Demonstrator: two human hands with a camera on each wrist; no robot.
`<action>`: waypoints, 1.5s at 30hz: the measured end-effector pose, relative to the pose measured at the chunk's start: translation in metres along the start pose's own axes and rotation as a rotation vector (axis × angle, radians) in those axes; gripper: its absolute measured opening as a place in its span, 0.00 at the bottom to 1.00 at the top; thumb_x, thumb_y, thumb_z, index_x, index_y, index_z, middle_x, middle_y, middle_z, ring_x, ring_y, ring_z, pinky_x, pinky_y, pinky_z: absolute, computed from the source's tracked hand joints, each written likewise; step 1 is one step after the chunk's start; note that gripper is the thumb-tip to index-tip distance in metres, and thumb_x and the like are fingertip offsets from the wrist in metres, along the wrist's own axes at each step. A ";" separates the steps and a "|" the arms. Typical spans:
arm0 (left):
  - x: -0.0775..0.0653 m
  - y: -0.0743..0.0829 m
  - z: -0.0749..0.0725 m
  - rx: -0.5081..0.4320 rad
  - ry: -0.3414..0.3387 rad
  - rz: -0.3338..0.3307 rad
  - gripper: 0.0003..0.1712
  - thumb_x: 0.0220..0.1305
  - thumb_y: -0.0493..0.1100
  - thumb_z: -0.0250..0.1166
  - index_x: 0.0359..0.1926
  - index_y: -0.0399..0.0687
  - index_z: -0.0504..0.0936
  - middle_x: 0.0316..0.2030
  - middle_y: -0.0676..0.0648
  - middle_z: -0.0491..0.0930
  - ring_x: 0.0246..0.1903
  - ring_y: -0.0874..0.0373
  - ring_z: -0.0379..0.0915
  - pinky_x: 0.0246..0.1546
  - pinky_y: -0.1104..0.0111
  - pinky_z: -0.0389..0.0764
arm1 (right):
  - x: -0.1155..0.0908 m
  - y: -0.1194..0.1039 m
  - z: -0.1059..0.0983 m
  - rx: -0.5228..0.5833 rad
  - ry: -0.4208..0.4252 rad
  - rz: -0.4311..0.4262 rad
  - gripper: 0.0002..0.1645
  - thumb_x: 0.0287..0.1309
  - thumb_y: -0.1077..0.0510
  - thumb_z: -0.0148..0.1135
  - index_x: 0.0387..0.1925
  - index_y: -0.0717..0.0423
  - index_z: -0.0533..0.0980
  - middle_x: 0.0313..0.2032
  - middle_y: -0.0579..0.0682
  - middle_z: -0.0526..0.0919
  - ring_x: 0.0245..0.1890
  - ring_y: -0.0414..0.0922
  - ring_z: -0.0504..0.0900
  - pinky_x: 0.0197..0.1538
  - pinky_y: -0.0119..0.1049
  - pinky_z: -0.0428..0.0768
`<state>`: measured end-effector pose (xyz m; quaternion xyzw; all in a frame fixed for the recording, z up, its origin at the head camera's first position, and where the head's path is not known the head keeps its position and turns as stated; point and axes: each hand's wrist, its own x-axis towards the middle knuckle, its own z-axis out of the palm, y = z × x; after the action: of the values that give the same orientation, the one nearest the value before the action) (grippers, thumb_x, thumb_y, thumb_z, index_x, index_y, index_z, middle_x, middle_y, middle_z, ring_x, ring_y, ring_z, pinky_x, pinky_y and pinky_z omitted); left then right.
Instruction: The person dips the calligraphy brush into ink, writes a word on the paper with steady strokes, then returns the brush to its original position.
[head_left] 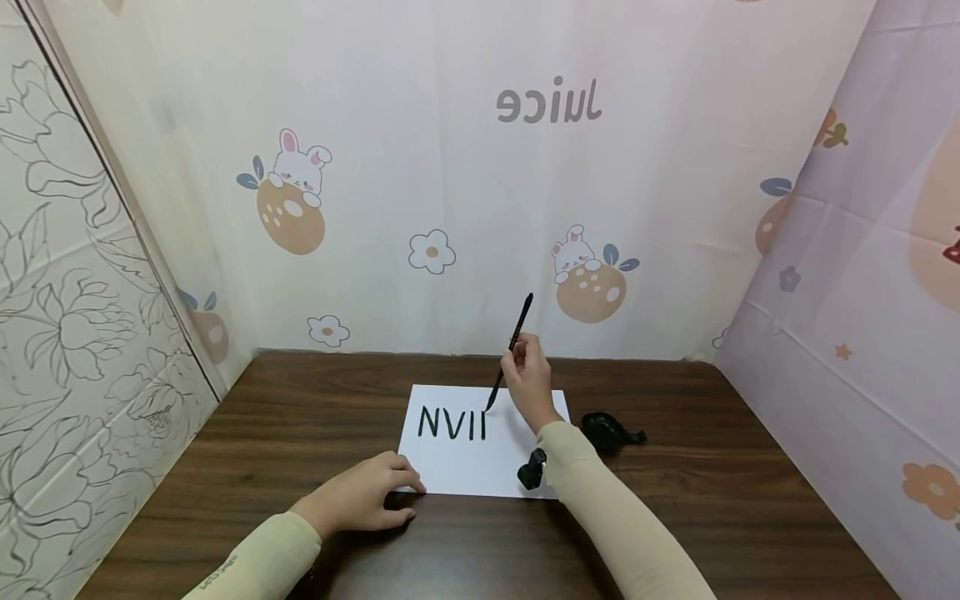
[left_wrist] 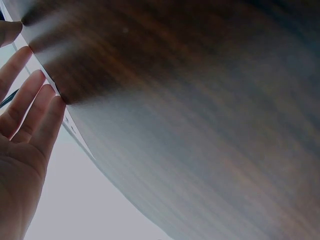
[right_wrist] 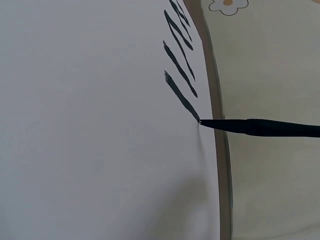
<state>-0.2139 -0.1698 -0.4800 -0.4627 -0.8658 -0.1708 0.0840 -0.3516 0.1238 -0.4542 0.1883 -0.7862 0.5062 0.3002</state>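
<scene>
In the head view my right hand (head_left: 529, 377) pinches a thin black paintbrush (head_left: 521, 317) partway along its handle. In the right wrist view the dark tip of the brush (right_wrist: 225, 125) meets the upper end of the last black stroke (right_wrist: 181, 95). The white paper (head_left: 465, 471) bears the painted marks "NVII" (head_left: 452, 423) in its upper left part. My left hand (head_left: 367, 493) lies with relaxed fingers at the paper's lower left corner. From the left wrist view, its spread fingers (left_wrist: 50, 120) reach the paper's edge.
A glossy black rounded dish (head_left: 603, 431) with a short stub stands right of the paper. Dark brown wood forms the tabletop (head_left: 300, 417). Behind it hangs a printed curtain (head_left: 435, 167), with more patterned cloth at both sides. A small black device (head_left: 532, 469) sits at my right wrist.
</scene>
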 end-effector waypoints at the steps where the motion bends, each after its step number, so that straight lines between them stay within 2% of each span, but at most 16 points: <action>1: 0.000 0.000 0.000 0.001 0.002 0.001 0.12 0.58 0.46 0.73 0.44 0.53 0.86 0.42 0.56 0.77 0.44 0.63 0.74 0.47 0.69 0.78 | -0.001 0.000 0.000 0.001 -0.001 0.002 0.13 0.69 0.63 0.53 0.53 0.61 0.68 0.37 0.53 0.74 0.34 0.45 0.74 0.35 0.36 0.76; 14: 0.000 -0.001 0.000 0.007 0.017 0.018 0.12 0.57 0.45 0.74 0.43 0.52 0.86 0.41 0.55 0.78 0.44 0.62 0.74 0.47 0.69 0.78 | -0.002 -0.001 0.000 -0.011 -0.007 -0.005 0.12 0.70 0.64 0.54 0.52 0.58 0.68 0.37 0.53 0.75 0.35 0.45 0.75 0.36 0.34 0.76; 31: 0.000 0.000 0.001 0.007 0.011 0.004 0.12 0.58 0.46 0.73 0.43 0.53 0.86 0.42 0.57 0.77 0.44 0.63 0.74 0.47 0.69 0.78 | -0.004 0.002 0.000 -0.009 -0.009 0.012 0.11 0.70 0.63 0.54 0.52 0.57 0.69 0.37 0.52 0.75 0.36 0.44 0.76 0.36 0.36 0.78; 35: 0.000 0.000 0.001 0.009 0.011 0.006 0.12 0.58 0.46 0.73 0.43 0.53 0.86 0.42 0.57 0.77 0.44 0.63 0.74 0.47 0.70 0.78 | -0.004 0.002 0.000 -0.013 0.001 0.007 0.12 0.68 0.66 0.54 0.51 0.57 0.69 0.37 0.51 0.76 0.36 0.44 0.76 0.36 0.36 0.78; 45: 0.000 0.001 0.000 0.004 0.011 0.007 0.12 0.57 0.46 0.74 0.43 0.53 0.86 0.42 0.56 0.77 0.44 0.62 0.74 0.47 0.69 0.78 | -0.005 0.004 -0.003 -0.028 0.011 -0.024 0.12 0.69 0.63 0.53 0.52 0.56 0.69 0.37 0.51 0.75 0.35 0.44 0.75 0.35 0.35 0.77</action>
<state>-0.2130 -0.1693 -0.4796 -0.4648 -0.8640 -0.1712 0.0903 -0.3490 0.1280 -0.4593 0.1906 -0.7894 0.4924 0.3131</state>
